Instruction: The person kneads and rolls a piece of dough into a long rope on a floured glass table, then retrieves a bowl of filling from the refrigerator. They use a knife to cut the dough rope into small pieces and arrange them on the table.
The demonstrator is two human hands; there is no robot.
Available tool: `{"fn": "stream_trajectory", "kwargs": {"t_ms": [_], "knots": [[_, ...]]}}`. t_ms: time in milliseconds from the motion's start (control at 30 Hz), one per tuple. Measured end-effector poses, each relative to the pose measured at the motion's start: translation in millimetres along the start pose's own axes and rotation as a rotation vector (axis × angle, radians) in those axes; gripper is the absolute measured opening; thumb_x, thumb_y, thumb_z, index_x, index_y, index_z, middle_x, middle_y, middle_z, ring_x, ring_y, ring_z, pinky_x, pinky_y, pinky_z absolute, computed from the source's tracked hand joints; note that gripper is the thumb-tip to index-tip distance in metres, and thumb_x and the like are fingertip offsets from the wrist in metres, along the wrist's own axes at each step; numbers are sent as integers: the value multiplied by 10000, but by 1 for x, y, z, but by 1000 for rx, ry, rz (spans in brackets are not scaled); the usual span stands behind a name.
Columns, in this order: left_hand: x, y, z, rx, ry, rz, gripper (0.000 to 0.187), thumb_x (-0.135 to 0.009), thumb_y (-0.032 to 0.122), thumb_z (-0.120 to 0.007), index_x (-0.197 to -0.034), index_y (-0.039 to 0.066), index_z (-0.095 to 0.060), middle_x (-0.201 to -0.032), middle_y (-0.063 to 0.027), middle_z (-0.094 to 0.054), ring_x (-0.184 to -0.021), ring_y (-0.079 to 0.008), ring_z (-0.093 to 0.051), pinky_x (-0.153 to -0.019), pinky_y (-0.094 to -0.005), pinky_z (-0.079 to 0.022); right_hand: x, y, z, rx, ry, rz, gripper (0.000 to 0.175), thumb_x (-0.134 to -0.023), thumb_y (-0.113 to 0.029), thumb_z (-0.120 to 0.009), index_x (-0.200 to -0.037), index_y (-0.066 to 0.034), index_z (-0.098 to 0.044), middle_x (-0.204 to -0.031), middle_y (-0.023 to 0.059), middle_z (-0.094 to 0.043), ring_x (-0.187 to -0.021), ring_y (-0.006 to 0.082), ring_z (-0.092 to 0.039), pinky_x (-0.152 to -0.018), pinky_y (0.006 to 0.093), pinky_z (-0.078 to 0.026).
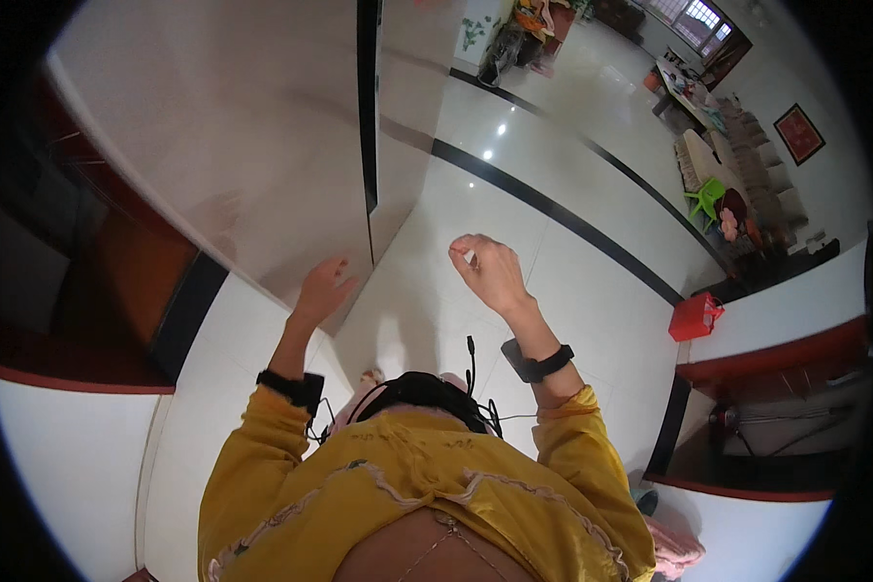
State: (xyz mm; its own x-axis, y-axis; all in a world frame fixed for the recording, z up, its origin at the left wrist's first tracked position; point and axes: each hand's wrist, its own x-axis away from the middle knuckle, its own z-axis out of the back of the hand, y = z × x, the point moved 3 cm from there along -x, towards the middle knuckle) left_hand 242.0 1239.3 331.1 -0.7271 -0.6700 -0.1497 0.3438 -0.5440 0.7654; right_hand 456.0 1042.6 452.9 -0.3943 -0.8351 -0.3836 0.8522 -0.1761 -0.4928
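Note:
My left hand (pixel 323 291) is raised in front of me at the left with its fingers apart, holding nothing. It is nearest to a glossy tiled wall (pixel 276 167), and whether it touches the wall cannot be told. My right hand (pixel 486 265) hangs over the pale tiled floor (pixel 407 305), its fingers curled so that thumb and fingertips form a ring; no object shows in it. Each wrist carries a black strap with a dark box, the left box (pixel 313 393) and the right box (pixel 520 361). Black cables (pixel 471 364) lie at my waist.
At the right stand a red bag (pixel 695 317) and an open cabinet (pixel 764 429). Farther off are a green chair (pixel 707 198), tables and a sofa (pixel 764 160). A dark doorway or recess (pixel 116 276) lies left. Pink cloth (pixel 673 549) is at lower right.

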Motion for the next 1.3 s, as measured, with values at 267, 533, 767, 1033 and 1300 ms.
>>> {"fn": "stream_trajectory", "kwargs": {"t_ms": [267,533,767,1033,1300], "knots": [[-242,66,-6,66,692,-186,804,-810,210,-724,-1419,-106,-305,-1385,-310,-440,-1281,-411,-446,-1067,-403,-378,-130,61,29,-7,-147,130,157,-879,-194,-597,-943,-75,-677,-883,96,-706,-710,301,-664,-662,371,-523],[-288,103,-1,-16,1017,362,679,-726,164,-753,-1267,-66,-415,-1194,-248,-517,-1136,-406,-523,-959,-438,-448,-225,183,99,-71,-341,137,197,-882,-226,-641,-980,-62,-691,-855,61,-717,-624,194,-645,-620,297,-506],[-262,111,3,-95,1277,354,465,-683,23,-643,-1099,-79,-462,-1072,-262,-536,-1043,-425,-524,-914,-449,-437,-297,203,98,-366,-237,172,196,-895,-153,-648,-1029,-14,-686,-865,62,-709,-748,135,-658,-697,264,-509],[-186,226,-45,-55,1302,225,438,-637,-72,-566,-1061,-54,-456,-989,-273,-479,-996,-453,-497,-871,-492,-425,-352,176,134,-589,77,232,280,-926,-155,-621,-1159,-1,-618,-884,64,-676,-771,111,-605,-706,244,-474],[-61,376,-69,315,99,86,459,-826,-11,-607,-1281,5,-546,-1116,-193,-641,-928,-282,-664,-802,-341,-550,-330,180,172,-1181,464,357,295,-970,-228,-551,-1089,41,-566,-925,134,-653,-788,201,-621,-649,328,-520]]}}
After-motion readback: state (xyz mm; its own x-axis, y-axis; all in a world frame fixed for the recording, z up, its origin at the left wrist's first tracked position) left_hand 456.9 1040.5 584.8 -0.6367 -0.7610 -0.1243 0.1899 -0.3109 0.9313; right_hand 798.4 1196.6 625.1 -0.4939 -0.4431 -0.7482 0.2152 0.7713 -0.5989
